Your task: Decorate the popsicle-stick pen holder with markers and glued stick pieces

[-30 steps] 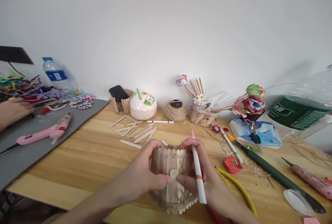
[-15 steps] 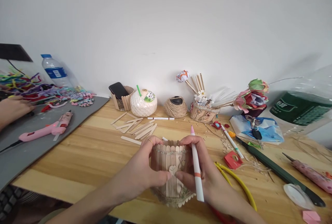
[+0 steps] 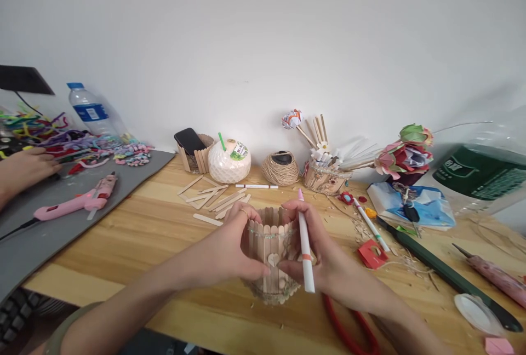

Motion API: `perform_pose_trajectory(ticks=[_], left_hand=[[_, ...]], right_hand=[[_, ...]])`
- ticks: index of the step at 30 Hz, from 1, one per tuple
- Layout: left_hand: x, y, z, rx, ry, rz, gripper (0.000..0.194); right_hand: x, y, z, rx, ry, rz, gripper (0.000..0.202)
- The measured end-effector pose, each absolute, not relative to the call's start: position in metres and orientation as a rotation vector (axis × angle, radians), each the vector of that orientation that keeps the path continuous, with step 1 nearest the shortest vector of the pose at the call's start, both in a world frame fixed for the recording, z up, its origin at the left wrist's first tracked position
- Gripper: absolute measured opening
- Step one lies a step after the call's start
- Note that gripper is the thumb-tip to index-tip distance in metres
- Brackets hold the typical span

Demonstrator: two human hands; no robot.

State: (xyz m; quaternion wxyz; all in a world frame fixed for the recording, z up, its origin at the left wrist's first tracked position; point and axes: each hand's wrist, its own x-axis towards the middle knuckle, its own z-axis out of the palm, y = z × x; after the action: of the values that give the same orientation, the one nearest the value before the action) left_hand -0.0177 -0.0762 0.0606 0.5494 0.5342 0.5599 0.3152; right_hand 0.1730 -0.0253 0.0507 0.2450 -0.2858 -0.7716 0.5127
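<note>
While both hands clasp stick cup | right grasps pen | table edge near

Bare forearms, olive sleeve edge at left elbow, thin ring on left finger

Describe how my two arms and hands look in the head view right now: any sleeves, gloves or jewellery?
Both forearms are bare, with no gloves and no watch or bracelet in view. The left hand wears a thin gold-coloured ring on one finger. An olive-green short sleeve shows at the upper left arm. The right hand shows no ring; its arm leaves the frame before any sleeve appears.
</note>
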Motion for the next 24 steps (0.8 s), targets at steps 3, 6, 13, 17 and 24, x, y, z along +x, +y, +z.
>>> perform_pose_trajectory(ticks=[3,6,13,17,24], left_hand=[[-0.020,-0.071,0.061,1.220,1.286,0.773,0.047],[-0.023,-0.067,0.059,1.195,1.242,0.815,0.046],[-0.027,-0.061,0.057,1.175,1.173,0.855,0.042],[-0.029,-0.057,0.056,1.208,1.182,0.876,0.039],[-0.032,-0.055,0.054,1.175,1.211,0.866,0.042]], right_hand=[[0.171,-0.020,0.052,-0.788,-2.061,1.434,0.053],[0.168,-0.018,0.053,-0.814,-2.016,1.456,0.055],[0.163,-0.013,0.055,-0.801,-1.958,1.538,0.050],[0.160,-0.011,0.055,-0.796,-1.942,1.574,0.047],[0.156,-0.008,0.057,-0.804,-1.928,1.617,0.047]])
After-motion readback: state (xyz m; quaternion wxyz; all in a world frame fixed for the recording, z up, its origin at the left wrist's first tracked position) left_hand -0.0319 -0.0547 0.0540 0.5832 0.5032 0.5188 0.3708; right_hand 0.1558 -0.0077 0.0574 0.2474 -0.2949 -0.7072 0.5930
